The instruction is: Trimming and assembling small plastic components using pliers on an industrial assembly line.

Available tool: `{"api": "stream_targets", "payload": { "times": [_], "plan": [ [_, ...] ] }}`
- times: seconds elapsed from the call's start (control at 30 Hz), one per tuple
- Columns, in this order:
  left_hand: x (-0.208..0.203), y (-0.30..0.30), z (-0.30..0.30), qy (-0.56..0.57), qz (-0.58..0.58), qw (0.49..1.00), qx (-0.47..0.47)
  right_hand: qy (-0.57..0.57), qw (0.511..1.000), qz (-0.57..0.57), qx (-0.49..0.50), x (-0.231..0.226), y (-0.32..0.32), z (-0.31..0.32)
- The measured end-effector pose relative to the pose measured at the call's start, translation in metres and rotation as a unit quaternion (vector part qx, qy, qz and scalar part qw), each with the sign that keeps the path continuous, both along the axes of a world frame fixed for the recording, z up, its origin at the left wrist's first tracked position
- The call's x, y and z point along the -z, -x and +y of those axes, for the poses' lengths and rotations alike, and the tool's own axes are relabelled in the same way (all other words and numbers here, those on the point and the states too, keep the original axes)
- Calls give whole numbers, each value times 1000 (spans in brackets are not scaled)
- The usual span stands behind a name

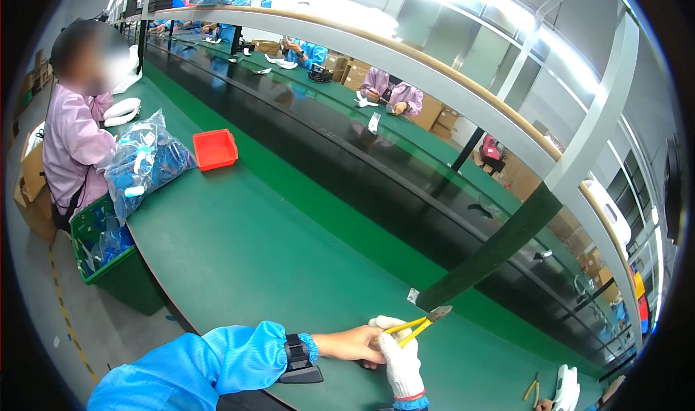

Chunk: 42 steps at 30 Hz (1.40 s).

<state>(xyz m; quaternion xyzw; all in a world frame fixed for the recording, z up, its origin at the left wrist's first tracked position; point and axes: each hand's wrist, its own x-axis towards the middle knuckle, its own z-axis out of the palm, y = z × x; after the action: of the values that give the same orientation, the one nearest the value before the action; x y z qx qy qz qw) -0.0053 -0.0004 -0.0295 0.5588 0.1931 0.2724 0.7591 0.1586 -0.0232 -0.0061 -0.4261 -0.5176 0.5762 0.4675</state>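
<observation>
A white knitted glove with a red cuff band covers my right hand [402, 360]. It is closed around the yellow handles of a pair of cutting pliers [414, 329], whose metal jaws point up and to the right. My left hand [353, 344] is bare and comes in from the left, below a blue sleeve and a black wrist device [298, 358]. Its fingers are curled in against the gloved hand. Whatever lies between them is hidden. Both hands are over the green tabletop [239, 266] near its front edge.
A red bin [215, 150] and a clear bag of blue items [148, 161] sit at the far left. A green crate [116, 259] stands below. One dark post [492, 248] rises beyond my hands. Another pair of pliers [532, 387] and a white part [566, 388] lie lower right. Co-workers sit around.
</observation>
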Motion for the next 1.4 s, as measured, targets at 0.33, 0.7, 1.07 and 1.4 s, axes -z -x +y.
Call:
{"api": "stream_targets", "payload": {
  "times": [0.33,0.7,1.07,1.4],
  "plan": [
    [8,-2,4,33,15,999,12,42,999,20,-22,-6,-4,1],
    [3,2,5,34,13,999,17,41,999,12,-17,-7,-2,3],
    [9,-2,4,19,-6,1000,2,21,999,30,-23,-3,0,1],
    [0,2,3,40,7,999,17,51,997,52,-16,0,-7,6]
  ]
}}
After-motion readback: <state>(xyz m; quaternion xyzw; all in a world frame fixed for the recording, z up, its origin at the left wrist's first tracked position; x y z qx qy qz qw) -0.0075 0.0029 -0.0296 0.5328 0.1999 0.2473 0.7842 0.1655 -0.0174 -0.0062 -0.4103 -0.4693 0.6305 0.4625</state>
